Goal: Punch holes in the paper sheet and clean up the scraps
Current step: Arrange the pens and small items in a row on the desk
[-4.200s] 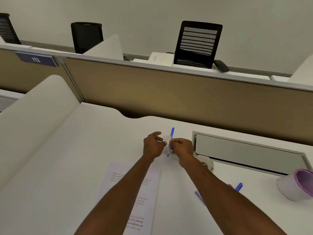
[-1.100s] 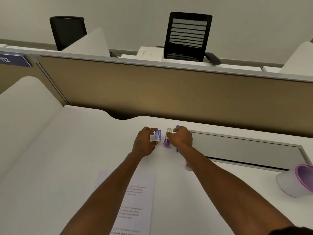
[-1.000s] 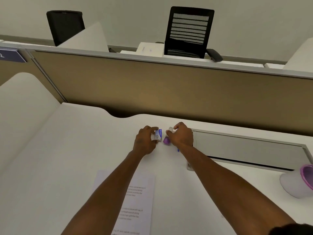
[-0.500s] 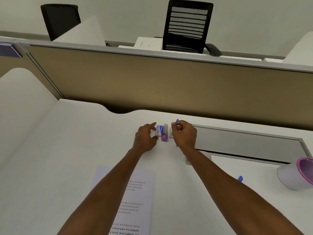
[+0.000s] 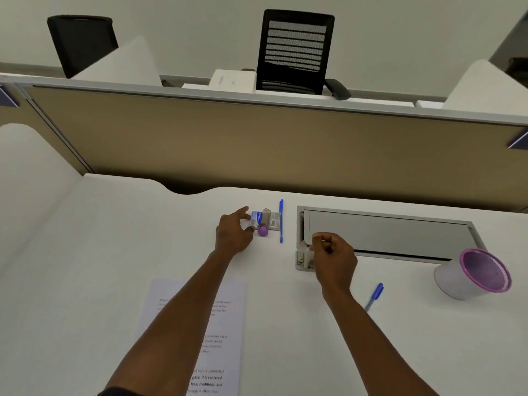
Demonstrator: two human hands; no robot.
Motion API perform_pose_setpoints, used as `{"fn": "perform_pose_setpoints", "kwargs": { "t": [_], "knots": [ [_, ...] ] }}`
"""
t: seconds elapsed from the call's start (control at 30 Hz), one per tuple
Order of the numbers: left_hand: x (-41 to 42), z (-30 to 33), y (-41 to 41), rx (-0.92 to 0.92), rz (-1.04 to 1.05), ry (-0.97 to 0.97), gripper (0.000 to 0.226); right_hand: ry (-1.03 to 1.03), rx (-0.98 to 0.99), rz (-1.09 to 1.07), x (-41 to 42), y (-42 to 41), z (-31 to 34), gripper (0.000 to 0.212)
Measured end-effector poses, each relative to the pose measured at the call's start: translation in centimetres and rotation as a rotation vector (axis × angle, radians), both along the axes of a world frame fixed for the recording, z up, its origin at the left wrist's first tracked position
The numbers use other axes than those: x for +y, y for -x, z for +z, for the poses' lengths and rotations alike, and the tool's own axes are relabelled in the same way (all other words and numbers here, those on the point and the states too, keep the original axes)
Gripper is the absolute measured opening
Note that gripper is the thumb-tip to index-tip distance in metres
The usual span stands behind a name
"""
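Note:
The printed paper sheet [image 5: 225,318] lies flat on the white desk [image 5: 85,267] near me, partly under my left forearm. A grey metal hole punch [image 5: 300,258] sits at the near left corner of the cable tray lid, mostly hidden by my right hand [image 5: 333,258], which hovers over it with fingers curled and nothing seen in them. My left hand [image 5: 233,235] rests farther back, index finger and thumb pinching a small blue-labelled box [image 5: 256,219]. Beside that box lie a grey piece [image 5: 266,218], a barcoded box [image 5: 275,222] and a purple ball [image 5: 263,231].
A blue pen [image 5: 281,221] lies right of the small items, and a second blue pen [image 5: 374,295] lies by my right forearm. A white cup with a purple rim [image 5: 471,274] tilts at the right. The grey cable tray lid [image 5: 385,232] and tan partition [image 5: 257,144] stand behind.
My right hand has let go of the small items and moved right and toward me, over the hole punch. My left hand stays at the blue-labelled box.

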State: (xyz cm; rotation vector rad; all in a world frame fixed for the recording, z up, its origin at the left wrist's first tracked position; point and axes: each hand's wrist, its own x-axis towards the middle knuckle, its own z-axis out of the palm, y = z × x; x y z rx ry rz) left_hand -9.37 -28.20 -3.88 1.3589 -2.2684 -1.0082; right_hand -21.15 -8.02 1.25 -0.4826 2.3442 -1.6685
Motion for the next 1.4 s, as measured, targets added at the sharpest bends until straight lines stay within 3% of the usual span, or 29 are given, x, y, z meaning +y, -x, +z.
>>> {"fn": "perform_pose_setpoints", "kwargs": {
  "t": [0.13, 0.23, 0.4, 0.47, 0.6, 0.73, 0.8, 0.93, 1.07, 1.27, 1.4],
  "knots": [
    [0.4, 0.3, -0.3, 0.004, 0.045, -0.026, 0.061, -0.041, 0.079, -0.173, 3.9, 1.6, -0.4, 0.005],
    [2.0, 1.2, -1.0, 0.139, 0.158, -0.050, 0.061, -0.222, 0.145, -0.320, 8.4, 3.6, -1.4, 0.011],
    [9.3, 2.9, -2.5, 0.352, 0.302, 0.032, 0.045, -0.613, 0.152, -0.105, 13.4, 3.3, -3.4, 0.060],
    [13.2, 3.5, -3.1, 0.403, 0.305, 0.059, 0.040, -0.636, 0.153, -0.019, 13.8, 2.8, -3.5, 0.060],
    [21.2, 5.0, -4.1, 0.520, 0.189, -0.108, 0.025, -0.523, 0.084, 0.023, 13.9, 1.3, -2.6, 0.031],
    [26.5, 5.1, -5.4, 0.387, 0.119, -0.411, 0.016, -0.151, -0.397, 0.110, 13.3, -3.4, -0.7, 0.020],
    [27.1, 5.4, -6.2, 0.383, 0.127, -0.530, 0.020, -0.014, -0.491, 0.208, 12.7, -5.8, 0.1, 0.020],
    [24.8, 6.8, -8.1, 0.462, 0.157, -0.550, 0.023, 0.058, -0.515, 0.313, 10.3, -8.6, 1.7, 0.018],
    [20.0, 7.9, -9.3, 0.427, 0.275, -0.492, 0.018, 0.083, -0.508, 0.391, 6.6, -9.0, 3.3, 0.016],
    [9.0, 8.3, -7.6, 0.306, 0.459, -0.311, 0.021, -0.093, -0.387, 0.517, 3.6, -9.1, 2.2, 0.011],
    [2.8, 7.2, -4.4, 0.216, 0.444, -0.251, 0.022, -0.164, -0.335, 0.543, 3.5, -8.9, 0.5, 0.008]
  ]
}}
